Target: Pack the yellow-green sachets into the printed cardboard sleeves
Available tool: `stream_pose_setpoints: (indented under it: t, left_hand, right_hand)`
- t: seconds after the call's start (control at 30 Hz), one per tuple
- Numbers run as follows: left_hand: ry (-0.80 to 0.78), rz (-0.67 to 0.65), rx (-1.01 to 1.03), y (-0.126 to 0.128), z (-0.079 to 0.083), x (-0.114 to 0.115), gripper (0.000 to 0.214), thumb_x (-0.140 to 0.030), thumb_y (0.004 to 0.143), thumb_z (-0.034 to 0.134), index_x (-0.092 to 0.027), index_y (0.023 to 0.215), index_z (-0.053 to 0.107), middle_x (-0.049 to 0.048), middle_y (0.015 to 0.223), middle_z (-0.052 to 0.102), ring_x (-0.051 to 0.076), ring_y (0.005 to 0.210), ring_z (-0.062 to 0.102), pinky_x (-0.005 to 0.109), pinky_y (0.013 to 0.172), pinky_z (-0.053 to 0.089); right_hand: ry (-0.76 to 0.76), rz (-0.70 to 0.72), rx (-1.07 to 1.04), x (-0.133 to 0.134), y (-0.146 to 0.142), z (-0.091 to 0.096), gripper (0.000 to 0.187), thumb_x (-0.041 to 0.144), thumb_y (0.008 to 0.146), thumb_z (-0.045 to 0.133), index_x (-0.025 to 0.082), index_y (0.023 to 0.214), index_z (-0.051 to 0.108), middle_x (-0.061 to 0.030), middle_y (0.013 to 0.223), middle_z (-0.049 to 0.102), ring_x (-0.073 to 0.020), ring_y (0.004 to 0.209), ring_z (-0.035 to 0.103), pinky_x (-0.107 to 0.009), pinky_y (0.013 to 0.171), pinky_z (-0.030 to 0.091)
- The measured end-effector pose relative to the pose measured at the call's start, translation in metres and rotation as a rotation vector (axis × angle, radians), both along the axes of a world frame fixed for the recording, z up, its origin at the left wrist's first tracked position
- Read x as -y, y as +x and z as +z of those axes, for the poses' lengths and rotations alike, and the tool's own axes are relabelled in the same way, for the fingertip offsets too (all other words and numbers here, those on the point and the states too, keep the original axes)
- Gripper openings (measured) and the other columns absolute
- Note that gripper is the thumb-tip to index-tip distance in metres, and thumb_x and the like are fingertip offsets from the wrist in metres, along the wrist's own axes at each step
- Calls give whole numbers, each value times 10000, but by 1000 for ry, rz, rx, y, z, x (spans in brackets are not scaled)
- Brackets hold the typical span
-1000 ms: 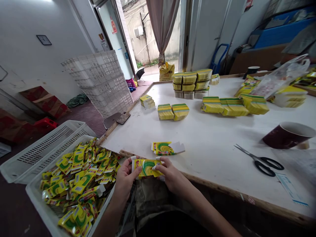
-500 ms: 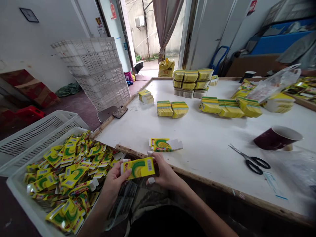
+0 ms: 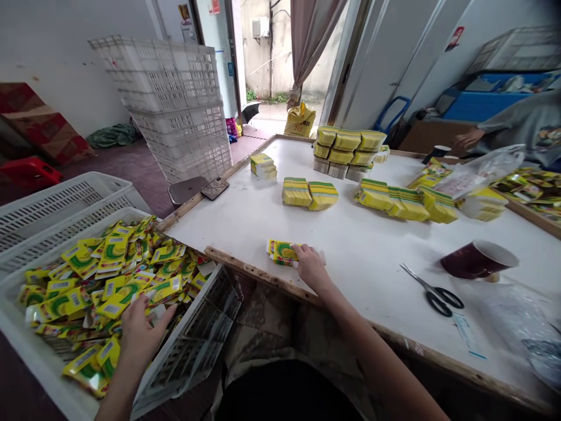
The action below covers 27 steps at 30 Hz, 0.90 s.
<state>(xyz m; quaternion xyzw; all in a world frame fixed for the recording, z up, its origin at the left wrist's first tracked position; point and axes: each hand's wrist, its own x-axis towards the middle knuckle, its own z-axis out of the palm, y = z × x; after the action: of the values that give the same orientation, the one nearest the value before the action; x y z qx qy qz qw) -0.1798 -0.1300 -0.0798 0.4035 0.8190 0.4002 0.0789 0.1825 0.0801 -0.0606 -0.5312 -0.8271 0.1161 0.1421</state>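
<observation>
My left hand [image 3: 141, 331] reaches into a white plastic crate [image 3: 193, 345] at my left, its fingers stretched out over a heap of folded yellow-and-green boxes [image 3: 114, 263], holding nothing. My right hand [image 3: 311, 266] rests on the white table [image 3: 350, 245] near its front edge. Its fingers curl over the right end of a flat yellow-and-green carton [image 3: 280, 251] lying there.
Bundles of flat cartons [image 3: 309, 194] stand further back, with more in a row [image 3: 405, 202] and a pile [image 3: 348, 146]. Scissors [image 3: 432, 289] and a dark cup [image 3: 477, 260] lie to the right. A phone [image 3: 214, 188], stacked crates [image 3: 175, 111] and another person's hand [image 3: 467, 139] are beyond.
Both hands held a folded box in front of me. The box is now out of my hands; the left hand has gone into the crate, the right forward to the flat carton.
</observation>
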Motion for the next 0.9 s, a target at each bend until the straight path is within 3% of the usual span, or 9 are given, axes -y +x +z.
stream_pose_setpoints:
  t: [0.07,0.2,0.37,0.5,0.6,0.73,0.9]
  left_hand:
    - [0,-62,17,19,-2,-12,667,-587,690,627,-118,1149,512,210,1270,442,362,1113,546,491,839,550]
    - [29,-313,-10,53,3,-32,475,-528,767,599,-178,1086,555,155,1298,438,339,1203,489,458,852,556]
    - [6,-543,-32,75,7,-39,361,-402,845,569,-217,1155,554,125,1313,458,291,1203,504,424,889,536]
    - [-14,-583,23,83,8,-38,349,-384,846,564,-214,1151,573,130,1311,486,284,1166,542,407,864,546]
    - [-24,-592,65,87,9,-37,349,-384,826,581,-217,1131,602,126,1287,523,278,1125,575,387,833,558]
    - [-37,-617,90,94,9,-37,324,-372,815,597,-221,1100,626,117,1236,578,265,1041,619,398,837,557]
    - [-35,-687,113,105,10,-37,294,-336,824,596,-235,1096,640,107,1230,596,260,1013,633,410,867,546]
  right_hand:
    - [3,8,25,2,-1,-1,486,-23,798,462,154,1245,534,-143,1127,594,-250,1019,531,-361,881,398]
    - [2,30,34,4,2,4,486,12,782,541,161,1244,533,-128,1129,589,-241,1017,540,-340,865,414]
    - [21,-23,3,-8,18,22,526,111,773,627,190,1281,517,-145,1243,523,-283,1156,483,-408,972,368]
    - [-45,-139,-43,-25,34,21,488,275,814,635,112,1263,536,-209,1217,556,-311,1078,554,-428,910,427]
    - [-132,-139,-91,-27,40,8,370,218,814,602,131,1174,592,-121,1019,675,-228,879,643,-336,786,493]
    - [-154,-90,-142,-9,36,-4,298,172,800,578,204,1094,616,-19,897,701,-180,781,658,-297,724,517]
    - [-2,-109,-140,18,28,12,379,125,810,545,161,1187,565,-138,1153,603,-260,1048,576,-415,932,443]
